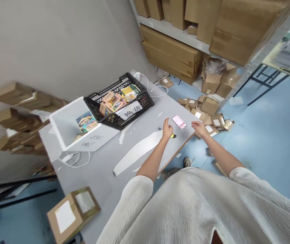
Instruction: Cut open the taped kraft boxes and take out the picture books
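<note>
Left hand (167, 129)'s half-open over the cutter (173, 136), right hand (199, 127)'s loosely open too, both empty, phone (178, 121)'s between them on the table (101, 184).

The pale, textured shirt (190, 203) has short sleeves (138, 189).

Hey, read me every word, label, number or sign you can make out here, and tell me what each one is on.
"换货", on the white sign on the front of the black crate.
Handwriting on the white bin: too blurred to read surely.
Books in the crate and book in the bin: print too small.
Labels on the cardboard box: no legible text.
Phone screen: pixelated, unreadable.
</note>
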Action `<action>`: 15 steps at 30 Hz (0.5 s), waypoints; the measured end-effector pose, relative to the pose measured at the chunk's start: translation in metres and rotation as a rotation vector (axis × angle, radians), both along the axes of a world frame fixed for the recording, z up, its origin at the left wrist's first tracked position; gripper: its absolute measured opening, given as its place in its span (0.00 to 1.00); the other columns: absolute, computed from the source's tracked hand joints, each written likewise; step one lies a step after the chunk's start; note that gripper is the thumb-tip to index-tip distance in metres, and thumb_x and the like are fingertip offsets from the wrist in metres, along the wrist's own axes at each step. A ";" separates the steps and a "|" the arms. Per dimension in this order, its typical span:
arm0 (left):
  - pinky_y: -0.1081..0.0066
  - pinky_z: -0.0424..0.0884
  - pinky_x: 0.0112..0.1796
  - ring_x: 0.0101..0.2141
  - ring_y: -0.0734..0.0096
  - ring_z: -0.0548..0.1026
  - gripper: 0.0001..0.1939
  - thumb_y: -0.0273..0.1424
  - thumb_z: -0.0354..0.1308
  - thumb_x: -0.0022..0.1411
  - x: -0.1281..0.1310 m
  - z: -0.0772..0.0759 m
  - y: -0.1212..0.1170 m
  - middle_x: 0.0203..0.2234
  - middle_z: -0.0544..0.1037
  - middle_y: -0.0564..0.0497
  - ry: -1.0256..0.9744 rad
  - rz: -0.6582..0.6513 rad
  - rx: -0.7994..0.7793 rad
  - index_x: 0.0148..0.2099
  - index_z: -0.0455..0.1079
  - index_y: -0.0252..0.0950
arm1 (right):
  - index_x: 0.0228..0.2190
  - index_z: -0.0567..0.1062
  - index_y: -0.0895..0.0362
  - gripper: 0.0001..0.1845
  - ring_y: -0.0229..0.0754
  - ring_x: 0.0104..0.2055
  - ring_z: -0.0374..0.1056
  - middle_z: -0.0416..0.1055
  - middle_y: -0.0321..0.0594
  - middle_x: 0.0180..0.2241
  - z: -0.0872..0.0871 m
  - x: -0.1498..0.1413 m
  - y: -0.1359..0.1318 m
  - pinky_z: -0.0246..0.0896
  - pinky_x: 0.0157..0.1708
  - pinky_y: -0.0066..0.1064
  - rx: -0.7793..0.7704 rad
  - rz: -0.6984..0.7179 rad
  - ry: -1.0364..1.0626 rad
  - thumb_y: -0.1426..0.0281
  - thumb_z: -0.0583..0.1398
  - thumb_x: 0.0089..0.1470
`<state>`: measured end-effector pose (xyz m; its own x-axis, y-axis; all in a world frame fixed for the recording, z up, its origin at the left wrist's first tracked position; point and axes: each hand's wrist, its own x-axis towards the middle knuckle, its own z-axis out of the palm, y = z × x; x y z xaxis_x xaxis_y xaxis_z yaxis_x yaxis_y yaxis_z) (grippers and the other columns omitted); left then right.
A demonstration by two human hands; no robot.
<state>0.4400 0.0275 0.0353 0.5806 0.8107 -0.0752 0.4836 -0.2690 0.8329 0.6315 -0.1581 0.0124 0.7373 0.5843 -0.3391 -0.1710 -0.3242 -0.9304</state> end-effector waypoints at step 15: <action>0.52 0.63 0.72 0.70 0.55 0.68 0.31 0.21 0.52 0.65 -0.214 0.001 0.012 0.68 0.72 0.40 -0.014 0.313 0.021 0.70 0.69 0.38 | 0.39 0.82 0.55 0.12 0.47 0.42 0.80 0.85 0.44 0.40 0.010 -0.175 0.107 0.76 0.51 0.42 -0.027 0.431 0.027 0.69 0.64 0.51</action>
<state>0.2262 0.0393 0.0361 0.3037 0.9514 -0.0502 0.5342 -0.1264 0.8359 0.4568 -0.0514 0.0224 0.4184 0.8275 -0.3744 -0.0384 -0.3957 -0.9176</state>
